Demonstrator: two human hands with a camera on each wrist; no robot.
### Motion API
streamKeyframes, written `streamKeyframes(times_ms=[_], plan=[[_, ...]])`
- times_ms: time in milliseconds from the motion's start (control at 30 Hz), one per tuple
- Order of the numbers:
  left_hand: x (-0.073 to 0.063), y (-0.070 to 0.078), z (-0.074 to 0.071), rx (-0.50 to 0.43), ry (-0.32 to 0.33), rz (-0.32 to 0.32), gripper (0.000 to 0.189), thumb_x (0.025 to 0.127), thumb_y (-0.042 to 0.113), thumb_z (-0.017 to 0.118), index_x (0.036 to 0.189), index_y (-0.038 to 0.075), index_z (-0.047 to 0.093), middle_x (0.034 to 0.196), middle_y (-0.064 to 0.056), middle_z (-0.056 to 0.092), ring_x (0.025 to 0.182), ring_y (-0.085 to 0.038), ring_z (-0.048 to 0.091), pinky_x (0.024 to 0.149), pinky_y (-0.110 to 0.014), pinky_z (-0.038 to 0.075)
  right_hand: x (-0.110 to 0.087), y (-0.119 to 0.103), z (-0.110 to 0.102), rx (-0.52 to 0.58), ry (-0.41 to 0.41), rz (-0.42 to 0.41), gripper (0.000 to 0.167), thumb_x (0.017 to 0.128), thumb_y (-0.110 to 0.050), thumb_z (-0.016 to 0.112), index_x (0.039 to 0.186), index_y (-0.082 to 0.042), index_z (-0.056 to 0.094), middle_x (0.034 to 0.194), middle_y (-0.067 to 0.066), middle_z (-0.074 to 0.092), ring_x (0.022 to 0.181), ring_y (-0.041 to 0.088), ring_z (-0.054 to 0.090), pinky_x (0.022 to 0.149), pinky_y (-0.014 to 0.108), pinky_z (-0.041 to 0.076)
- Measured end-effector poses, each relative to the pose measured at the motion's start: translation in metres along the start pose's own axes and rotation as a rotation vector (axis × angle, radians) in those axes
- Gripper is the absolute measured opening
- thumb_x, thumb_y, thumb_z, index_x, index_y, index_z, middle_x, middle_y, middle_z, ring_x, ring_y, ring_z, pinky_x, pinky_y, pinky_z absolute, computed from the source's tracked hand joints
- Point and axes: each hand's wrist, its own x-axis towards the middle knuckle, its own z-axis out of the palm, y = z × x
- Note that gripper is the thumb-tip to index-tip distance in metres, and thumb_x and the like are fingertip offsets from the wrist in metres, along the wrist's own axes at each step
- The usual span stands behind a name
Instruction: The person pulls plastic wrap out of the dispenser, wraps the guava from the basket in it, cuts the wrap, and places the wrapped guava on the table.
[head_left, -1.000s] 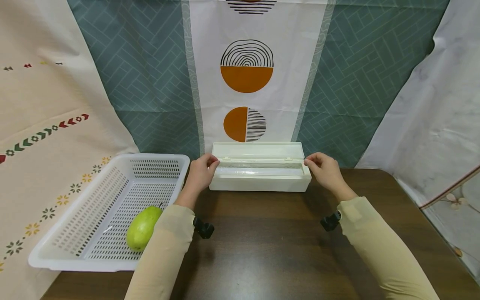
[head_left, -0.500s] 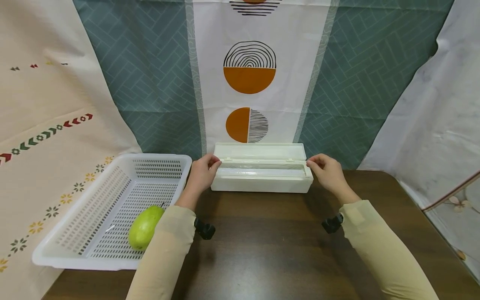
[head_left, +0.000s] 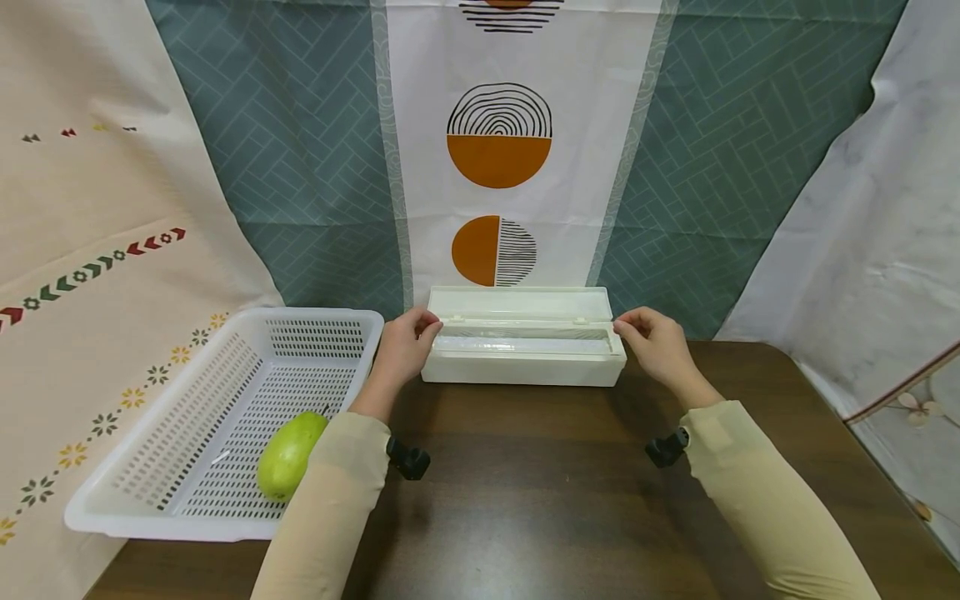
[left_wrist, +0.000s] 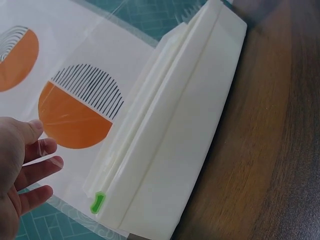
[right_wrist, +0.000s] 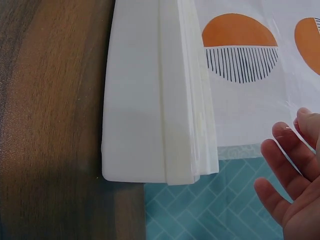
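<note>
A white cling film dispenser box (head_left: 521,372) stands at the back of the table, its lid (head_left: 521,302) raised. A roll of film (head_left: 525,344) shows inside. Above the box, my left hand (head_left: 403,347) pinches one corner of a sheet of clear cling film (left_wrist: 95,42) between thumb and index finger at the left end. My right hand (head_left: 657,350) pinches the other corner at the right end. The film is faint, showing mostly as glare and thin creases. In the left wrist view, a green catch (left_wrist: 98,202) sits at the end of the box.
Left of my left arm lies a white perforated basket (head_left: 225,530) holding a green pear-shaped fruit (head_left: 291,454). Patterned cloths (head_left: 498,200) hang right behind the box. The dark wooden table (head_left: 525,500) reaches toward me, its right edge beside a pale cloth.
Everything in the head view has shifted slightly right since the first frame. Both hands keep the same pinch at the ends of the box.
</note>
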Motion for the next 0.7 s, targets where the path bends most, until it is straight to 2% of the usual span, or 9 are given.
streamKeyframes(times_ms=[233,700], plan=[[-0.0013,0.0002,0.0000,-0.012,0.015,0.018,0.015,0.093,0.016,0.060,0.099,0.004,0.064,0.093,-0.014,0.069,0.084,-0.026,0.061,0.081,-0.041,0.051,-0.0003,-0.0015,-0.0012,0.003,0.002,0.005,0.024,0.095,-0.025,0.057,0.100,-0.002,0.065,0.090,0.015,0.069,0.073,0.018,0.053,0.060,0.022,0.041],[-0.0010,0.0001,-0.0006,-0.029,0.019,0.008,0.014,0.093,0.017,0.061,0.098,0.004,0.064,0.092,-0.014,0.069,0.082,-0.025,0.060,0.080,-0.039,0.052,-0.0007,-0.0035,-0.0038,0.003,0.016,-0.026,0.024,0.094,-0.025,0.058,0.099,-0.002,0.065,0.088,0.014,0.069,0.071,0.016,0.052,0.059,0.021,0.041]])
